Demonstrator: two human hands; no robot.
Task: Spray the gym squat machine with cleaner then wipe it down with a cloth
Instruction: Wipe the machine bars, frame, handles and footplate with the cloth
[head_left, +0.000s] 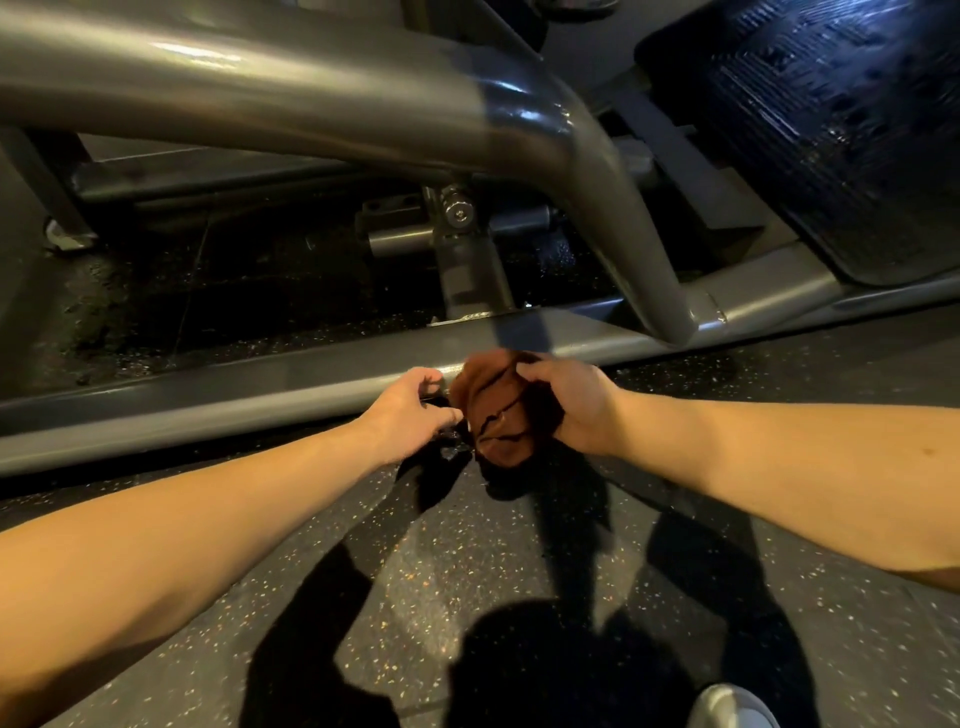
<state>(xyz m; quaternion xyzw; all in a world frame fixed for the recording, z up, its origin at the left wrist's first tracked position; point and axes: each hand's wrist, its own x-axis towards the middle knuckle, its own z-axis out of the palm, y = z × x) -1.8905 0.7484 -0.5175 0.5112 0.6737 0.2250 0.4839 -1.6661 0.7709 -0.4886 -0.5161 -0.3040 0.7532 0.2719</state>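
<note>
A bunched brown cloth (496, 410) is held just in front of the squat machine's low grey base rail (260, 384). My right hand (566, 405) grips the cloth from the right, fingers curled over its top. My left hand (410, 410) is at the cloth's left edge with its fingers curled and its fingertips at the fabric. A thick grey bent tube (363, 98) of the machine arches overhead and drops to the rail at the right. No spray bottle is in view.
A black ribbed footplate (831, 114) slopes at the upper right. A pivot bolt and bracket (457, 213) sit behind the rail over dark flooring. Speckled rubber floor (467, 561) lies under my arms. A grey shoe tip (727, 706) shows at the bottom right.
</note>
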